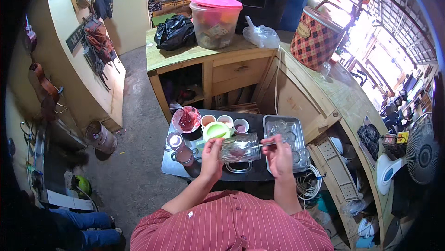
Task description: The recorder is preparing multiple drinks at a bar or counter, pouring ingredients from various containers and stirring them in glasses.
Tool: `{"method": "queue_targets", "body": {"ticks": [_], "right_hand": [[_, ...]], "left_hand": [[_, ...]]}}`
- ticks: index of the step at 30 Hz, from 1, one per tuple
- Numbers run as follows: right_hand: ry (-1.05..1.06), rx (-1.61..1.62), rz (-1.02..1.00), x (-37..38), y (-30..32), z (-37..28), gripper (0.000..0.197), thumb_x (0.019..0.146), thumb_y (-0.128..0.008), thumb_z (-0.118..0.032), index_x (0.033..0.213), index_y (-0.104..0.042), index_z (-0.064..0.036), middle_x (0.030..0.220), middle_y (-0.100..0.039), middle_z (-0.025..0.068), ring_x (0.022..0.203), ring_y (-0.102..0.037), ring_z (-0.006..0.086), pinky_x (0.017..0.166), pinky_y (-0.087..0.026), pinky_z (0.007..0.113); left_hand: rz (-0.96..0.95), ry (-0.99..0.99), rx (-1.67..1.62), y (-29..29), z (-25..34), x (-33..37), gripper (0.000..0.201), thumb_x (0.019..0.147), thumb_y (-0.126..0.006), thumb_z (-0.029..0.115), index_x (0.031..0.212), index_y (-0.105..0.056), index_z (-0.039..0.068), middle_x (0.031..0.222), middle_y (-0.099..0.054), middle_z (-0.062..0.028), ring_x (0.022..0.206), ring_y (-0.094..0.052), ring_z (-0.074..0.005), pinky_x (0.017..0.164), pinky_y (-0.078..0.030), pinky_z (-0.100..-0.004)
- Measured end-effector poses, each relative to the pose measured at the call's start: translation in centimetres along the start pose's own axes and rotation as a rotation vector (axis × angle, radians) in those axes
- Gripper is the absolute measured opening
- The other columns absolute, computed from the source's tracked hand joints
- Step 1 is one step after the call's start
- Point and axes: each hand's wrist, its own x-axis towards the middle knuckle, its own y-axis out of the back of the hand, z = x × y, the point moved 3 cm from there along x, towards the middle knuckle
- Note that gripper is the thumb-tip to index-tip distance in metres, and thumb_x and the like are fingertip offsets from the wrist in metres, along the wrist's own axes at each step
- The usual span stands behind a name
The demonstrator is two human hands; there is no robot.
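Observation:
My left hand (212, 162) is closed around the base end of a clear glass (239, 151), tipped on its side above a low dark table (256, 120). My right hand (281, 159) pinches a thin metal stick (265, 144), like a spoon handle, which reaches to the glass's mouth; its far end is hard to make out. Behind the glass sits a light green bowl (215, 130). Around it stand a bowl of red stuff (187, 119), several small cups with powders, such as this one (241, 126), and a glass mug of brownish liquid (184, 156).
Right of my hands, a metal tray (282, 117) holds several glass pieces. Beyond the table stands a wooden counter (241, 58) with a pink-lidded tub (214, 23), a black bag (174, 32) and a plaid cooler (311, 37). Coiled white cable (309, 187) lies low at right.

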Motion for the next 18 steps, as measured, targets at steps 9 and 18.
{"method": "queue_targets", "body": {"ticks": [9, 18], "right_hand": [[0.328, -0.332, 0.274, 0.2, 9.5, 1.2, 0.039, 0.098, -0.039, -0.045, 0.082, -0.044, -0.0090, 0.084, -0.058, 0.0092, 0.067, -0.053, 0.0126, 0.056, -0.049, 0.025], [0.194, -0.422, -0.232, -0.9, 9.3, 12.3, 0.074, 0.058, -0.087, -0.004, 0.102, -0.029, -0.0072, 0.130, -0.043, 0.0158, 0.120, -0.048, 0.0237, 0.101, -0.042, 0.037]], "left_hand": [[-0.079, 0.790, -0.123, 4.3, -6.8, 1.2, 0.044, 0.094, -0.048, 0.040, 0.121, -0.050, 0.004, 0.113, -0.059, -0.0158, 0.101, -0.060, -0.0294, 0.088, -0.051, -0.0477], [-0.364, 1.256, -0.535, 7.3, -13.1, 2.0, 0.044, 0.096, -0.037, 0.037, 0.120, -0.054, 0.005, 0.113, -0.061, -0.0183, 0.099, -0.061, -0.0353, 0.085, -0.050, -0.0553]]}}
